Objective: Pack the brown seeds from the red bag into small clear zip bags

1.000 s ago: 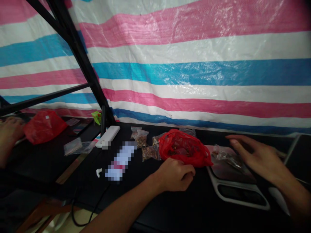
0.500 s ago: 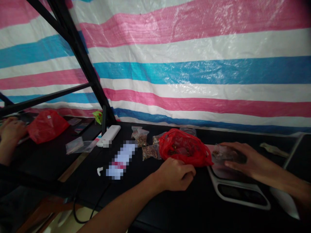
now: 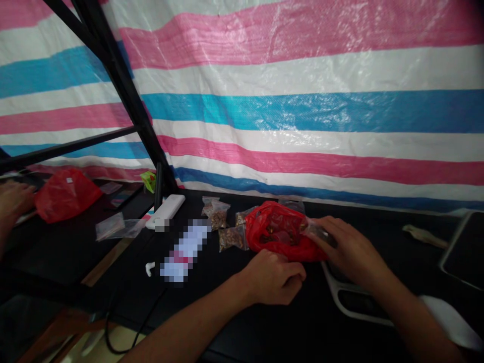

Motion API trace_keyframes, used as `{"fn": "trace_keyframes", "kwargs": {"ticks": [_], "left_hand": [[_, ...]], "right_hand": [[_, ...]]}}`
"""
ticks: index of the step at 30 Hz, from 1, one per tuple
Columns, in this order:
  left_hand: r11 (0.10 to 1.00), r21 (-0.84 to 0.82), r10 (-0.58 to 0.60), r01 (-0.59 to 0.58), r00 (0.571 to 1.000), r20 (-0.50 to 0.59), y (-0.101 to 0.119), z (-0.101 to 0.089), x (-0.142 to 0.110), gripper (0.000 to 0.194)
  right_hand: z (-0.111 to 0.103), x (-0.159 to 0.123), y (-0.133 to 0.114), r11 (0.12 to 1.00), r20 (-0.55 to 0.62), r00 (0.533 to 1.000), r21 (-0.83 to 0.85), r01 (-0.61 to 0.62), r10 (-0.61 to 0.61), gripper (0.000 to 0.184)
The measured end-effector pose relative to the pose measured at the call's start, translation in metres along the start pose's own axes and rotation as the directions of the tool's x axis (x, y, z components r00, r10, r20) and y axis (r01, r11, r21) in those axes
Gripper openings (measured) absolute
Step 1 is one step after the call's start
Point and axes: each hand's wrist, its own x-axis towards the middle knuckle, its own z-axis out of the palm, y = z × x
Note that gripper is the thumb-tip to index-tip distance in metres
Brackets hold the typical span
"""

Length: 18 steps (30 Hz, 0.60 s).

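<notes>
A red plastic bag (image 3: 287, 252), its mouth spread wide, has small brownish bits inside. Against its near side rests my left hand (image 3: 274, 280), curled closed; whether the fingers grip the bag is hidden. At the bag's right rim, my right hand (image 3: 350, 247) pinches a small clear zip bag (image 3: 315, 230), tipped toward the opening. Partly under my right forearm lies a kitchen scale (image 3: 340, 297) with a white frame. Small filled zip bags (image 3: 231, 238) lie just left of the red bag.
A phone with a blurred screen (image 3: 187, 249), a white earbud (image 3: 150, 268) and a white power bank (image 3: 166, 210) lie leftward. Clear bags (image 3: 113, 227), another red bag (image 3: 68, 195) and another person's hand (image 3: 15, 199) are beyond the black frame (image 3: 124, 96). A dark tablet-like device (image 3: 465, 249) lies right.
My right hand has moved left from above the scale to the red bag's rim, carrying the small zip bag. My left hand stays nearly where it was.
</notes>
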Motion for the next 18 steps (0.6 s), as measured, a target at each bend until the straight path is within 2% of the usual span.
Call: {"fn": "trace_keyframes", "kwargs": {"ticks": [3, 9, 13, 18], "left_hand": [[1.0, -0.006, -0.002, 0.002, 1.0, 0.005, 0.0006, -0.0017, 0.0008, 0.014], [1.0, -0.014, -0.013, 0.013, 1.0, 0.016, 0.0, -0.0019, 0.0011, 0.015], [0.999, -0.033, -0.026, 0.026, 1.0, 0.004, -0.0019, 0.0001, 0.0003, 0.016], [0.998, -0.053, -0.043, 0.043, 0.999, 0.005, -0.0014, 0.0016, -0.0003, 0.016]], "right_hand": [[0.0064, 0.0018, -0.0058, 0.997, 0.063, 0.997, -0.054, 0.049, -0.046, 0.023], [0.0068, 0.0007, -0.0019, 0.999, 0.065, 0.998, -0.039, 0.013, -0.01, 0.019], [0.0067, 0.0011, -0.0059, 0.999, 0.052, 0.998, -0.036, 0.031, -0.029, 0.025], [0.0087, 0.0011, -0.0094, 1.0, 0.051, 0.999, 0.01, 0.011, -0.011, 0.021]]}}
